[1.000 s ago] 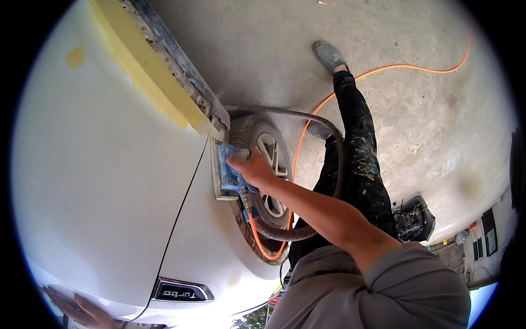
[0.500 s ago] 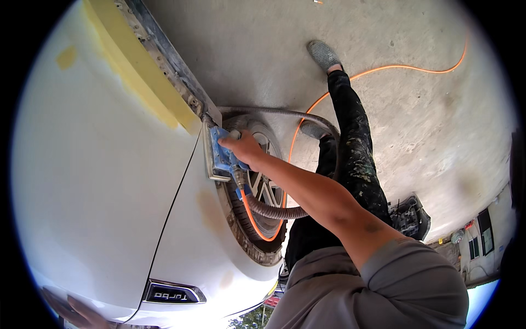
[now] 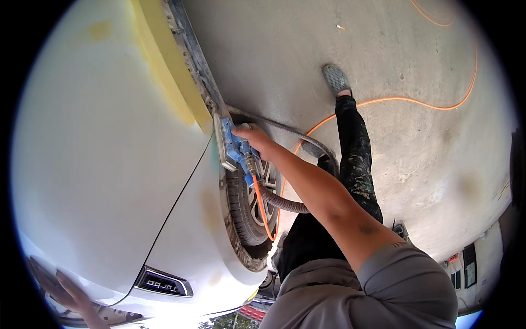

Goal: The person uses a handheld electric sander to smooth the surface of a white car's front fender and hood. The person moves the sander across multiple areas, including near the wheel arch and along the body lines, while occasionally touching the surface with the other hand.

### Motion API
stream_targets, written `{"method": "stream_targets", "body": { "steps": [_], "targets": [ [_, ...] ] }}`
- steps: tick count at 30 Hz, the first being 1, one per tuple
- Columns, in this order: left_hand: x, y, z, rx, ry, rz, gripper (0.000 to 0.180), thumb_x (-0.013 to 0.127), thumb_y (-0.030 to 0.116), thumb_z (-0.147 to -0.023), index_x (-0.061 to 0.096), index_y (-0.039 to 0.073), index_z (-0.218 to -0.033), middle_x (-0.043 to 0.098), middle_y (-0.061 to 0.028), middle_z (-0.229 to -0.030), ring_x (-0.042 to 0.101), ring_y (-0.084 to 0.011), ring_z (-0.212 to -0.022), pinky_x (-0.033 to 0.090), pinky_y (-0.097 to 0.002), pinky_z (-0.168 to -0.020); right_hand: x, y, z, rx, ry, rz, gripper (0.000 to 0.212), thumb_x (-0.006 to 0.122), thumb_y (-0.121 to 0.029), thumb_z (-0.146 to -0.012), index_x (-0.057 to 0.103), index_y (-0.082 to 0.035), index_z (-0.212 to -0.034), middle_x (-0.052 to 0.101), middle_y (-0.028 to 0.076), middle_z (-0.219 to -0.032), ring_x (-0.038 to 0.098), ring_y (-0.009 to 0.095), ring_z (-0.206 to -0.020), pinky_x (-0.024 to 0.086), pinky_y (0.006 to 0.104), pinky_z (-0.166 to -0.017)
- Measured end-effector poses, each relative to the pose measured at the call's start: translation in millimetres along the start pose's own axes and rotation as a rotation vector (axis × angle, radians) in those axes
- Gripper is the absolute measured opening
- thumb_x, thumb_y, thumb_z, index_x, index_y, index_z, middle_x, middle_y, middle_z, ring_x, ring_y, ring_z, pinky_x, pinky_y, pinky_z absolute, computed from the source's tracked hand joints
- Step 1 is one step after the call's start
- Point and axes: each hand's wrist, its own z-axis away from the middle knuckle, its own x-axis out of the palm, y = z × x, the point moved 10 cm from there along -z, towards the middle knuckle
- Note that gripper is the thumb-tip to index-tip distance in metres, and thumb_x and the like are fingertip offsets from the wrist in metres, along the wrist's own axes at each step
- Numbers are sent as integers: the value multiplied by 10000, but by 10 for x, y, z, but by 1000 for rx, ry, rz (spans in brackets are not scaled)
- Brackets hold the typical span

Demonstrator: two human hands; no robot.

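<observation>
My right hand [image 3: 255,138] is wrapped round a blue air sander [image 3: 232,145] with a flat rectangular pad. The pad lies on the edge of the white car panel [image 3: 120,170], above the wheel arch and beside the panel seam. An orange air hose [image 3: 259,203] and a ribbed dust hose [image 3: 282,204] run from the sander's rear. A yellow filler strip [image 3: 167,71] along the panel's edge ends just beyond the pad. At the lower left, my left hand [image 3: 71,296] rests on the car body with fingers stretched out, partly cut off by the picture's rim.
Below the sander is the car's wheel [image 3: 246,205], within a rough-edged arch. A dark badge [image 3: 163,282] sits on the panel nearer me. The orange line loops across the concrete floor [image 3: 422,148], past my shoe [image 3: 336,79].
My view has shifted, so car and floor sit differently in the picture. Still in my right hand, the sander is slightly nearer the yellow strip's end. My left hand stays on the car.
</observation>
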Motion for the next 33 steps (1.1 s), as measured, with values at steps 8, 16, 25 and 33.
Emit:
{"method": "stream_targets", "body": {
  "steps": [8,16,25,33],
  "targets": [
    [132,334,-8,62,153,137,631,575,410,-1036,510,84,-1572,432,-207,-1663,356,-428,-1566,306,-621,-1257,-342,-482,1111,-326,173,41,418,808,-88,-853,631,-44,-1229,698,60,-1092,697,201,-950,575,376,-829],
    [-190,154,83,-185,74,304,669,699,351,-925,550,73,-1514,382,-183,-1692,338,-369,-1578,274,-571,-1277,451,-1257,2544,-429,8,285,367,713,-38,-906,606,-52,-1257,690,83,-1151,713,252,-1007,604,416,-884],
    [-1098,2199,1869,-622,636,1066,500,745,142,-863,628,5,-1328,536,-201,-1528,452,-418,-1477,386,-571,-1210,1848,-1167,4278,-618,-183,763,572,701,-35,-889,467,-39,-1410,608,129,-1250,648,270,-1104,552,422,-968],
    [-1807,4406,4892,-1058,486,1568,471,702,183,-971,597,19,-1400,672,-193,-1280,661,-391,-1161,549,-491,-990,2403,1681,5325,-652,-469,1282,1040,852,-79,-802,231,56,-1625,521,177,-1399,562,273,-1253,468,382,-1078]
  ]
}}
